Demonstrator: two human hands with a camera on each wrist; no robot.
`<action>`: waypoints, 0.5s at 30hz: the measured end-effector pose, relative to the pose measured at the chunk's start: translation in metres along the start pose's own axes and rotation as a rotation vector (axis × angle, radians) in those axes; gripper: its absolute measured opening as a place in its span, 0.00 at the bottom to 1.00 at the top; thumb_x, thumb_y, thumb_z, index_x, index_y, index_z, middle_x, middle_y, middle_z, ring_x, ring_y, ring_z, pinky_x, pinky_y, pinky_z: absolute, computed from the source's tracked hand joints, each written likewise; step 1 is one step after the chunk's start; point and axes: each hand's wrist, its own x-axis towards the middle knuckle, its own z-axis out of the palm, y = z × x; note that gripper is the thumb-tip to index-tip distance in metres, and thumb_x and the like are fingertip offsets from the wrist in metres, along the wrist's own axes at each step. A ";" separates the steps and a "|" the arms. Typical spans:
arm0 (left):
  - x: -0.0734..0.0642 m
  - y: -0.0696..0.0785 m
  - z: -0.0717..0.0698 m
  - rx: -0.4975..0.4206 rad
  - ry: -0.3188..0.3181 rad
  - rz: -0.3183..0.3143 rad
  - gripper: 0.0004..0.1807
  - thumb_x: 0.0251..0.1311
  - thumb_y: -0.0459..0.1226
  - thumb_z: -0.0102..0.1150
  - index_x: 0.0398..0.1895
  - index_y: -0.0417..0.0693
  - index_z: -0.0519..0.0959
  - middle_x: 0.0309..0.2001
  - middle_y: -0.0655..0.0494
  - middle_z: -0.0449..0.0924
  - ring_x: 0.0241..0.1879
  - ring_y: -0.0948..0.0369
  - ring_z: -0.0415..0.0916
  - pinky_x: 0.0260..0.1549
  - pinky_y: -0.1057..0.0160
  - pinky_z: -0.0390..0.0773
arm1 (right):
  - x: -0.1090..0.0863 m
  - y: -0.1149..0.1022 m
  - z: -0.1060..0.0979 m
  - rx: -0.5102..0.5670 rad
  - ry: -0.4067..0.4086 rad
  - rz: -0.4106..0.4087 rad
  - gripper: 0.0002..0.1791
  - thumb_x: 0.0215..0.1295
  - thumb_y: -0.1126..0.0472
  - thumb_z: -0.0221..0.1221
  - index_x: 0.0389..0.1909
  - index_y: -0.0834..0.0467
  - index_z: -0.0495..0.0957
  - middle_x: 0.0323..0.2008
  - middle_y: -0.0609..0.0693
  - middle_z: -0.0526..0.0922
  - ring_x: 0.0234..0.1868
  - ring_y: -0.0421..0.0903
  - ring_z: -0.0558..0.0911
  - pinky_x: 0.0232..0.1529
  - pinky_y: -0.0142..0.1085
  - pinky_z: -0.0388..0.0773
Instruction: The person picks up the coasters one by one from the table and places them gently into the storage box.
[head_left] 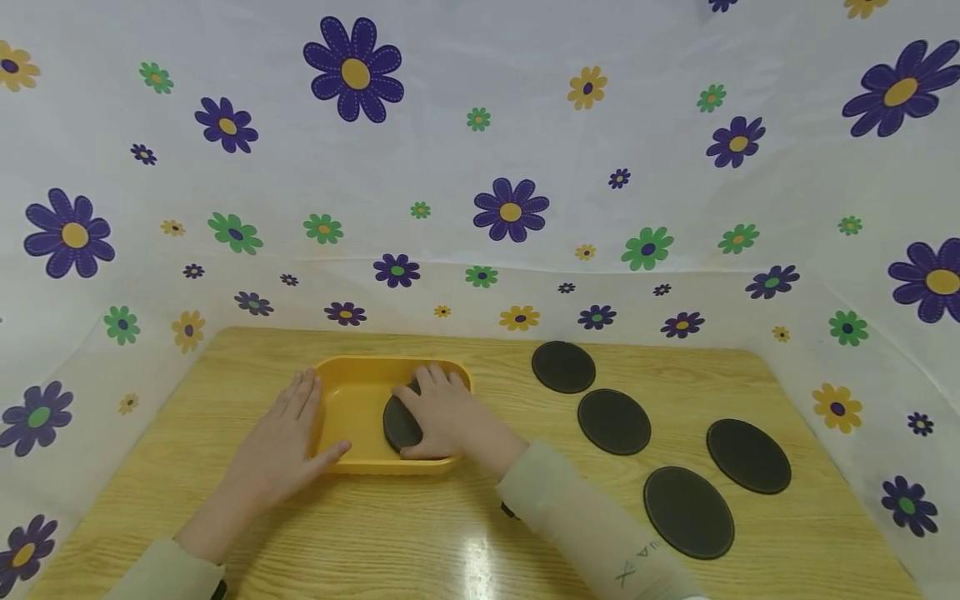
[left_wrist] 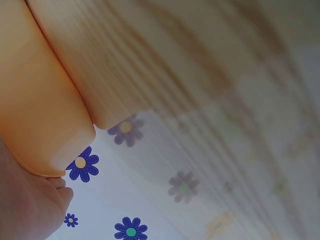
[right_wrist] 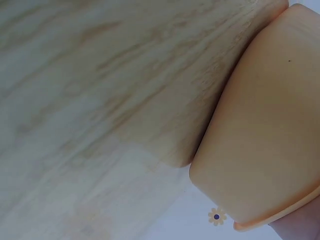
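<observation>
A yellow plastic tray (head_left: 348,408) stands on the table, its outer wall (left_wrist: 45,95) filling the left of the left wrist view. My left hand (head_left: 281,450) lies along its left side, fingers straight and together, thumb reaching over the front rim. Inside the tray, at its right half, my right hand (head_left: 450,417) reaches down with curled fingers and grips a round black coaster (head_left: 401,423). Fingers and palm cover the coaster's right part. From the right wrist, the tray's outer wall (right_wrist: 260,120) shows, with only a sliver of the hand at the rim.
Several more black coasters lie flat on the wooden table right of the tray: one at the back (head_left: 563,367), one nearer the middle (head_left: 614,422), others towards the front (head_left: 688,512) and far right (head_left: 748,456). A white flowered sheet (head_left: 450,167) borders the table's back and sides.
</observation>
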 end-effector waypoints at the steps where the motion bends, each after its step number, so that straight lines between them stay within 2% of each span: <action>1: 0.000 0.000 0.000 0.003 0.004 0.005 0.57 0.72 0.64 0.55 0.81 0.24 0.52 0.84 0.28 0.47 0.83 0.33 0.47 0.80 0.35 0.58 | 0.000 0.000 0.001 -0.010 -0.004 -0.001 0.49 0.63 0.27 0.65 0.80 0.45 0.66 0.73 0.54 0.68 0.72 0.51 0.70 0.71 0.48 0.76; 7: 0.000 0.000 0.001 0.006 0.026 0.014 0.56 0.71 0.63 0.56 0.81 0.23 0.53 0.83 0.28 0.48 0.83 0.32 0.48 0.80 0.35 0.59 | 0.000 0.000 0.004 -0.023 0.014 -0.008 0.47 0.65 0.28 0.63 0.79 0.46 0.66 0.73 0.53 0.68 0.71 0.50 0.70 0.69 0.45 0.77; 15: 0.000 -0.001 0.003 0.004 0.004 -0.002 0.57 0.71 0.62 0.58 0.81 0.24 0.52 0.84 0.29 0.47 0.84 0.33 0.47 0.81 0.35 0.58 | 0.000 0.003 0.005 -0.004 0.047 -0.030 0.45 0.67 0.29 0.61 0.79 0.47 0.67 0.73 0.55 0.68 0.71 0.51 0.70 0.70 0.46 0.77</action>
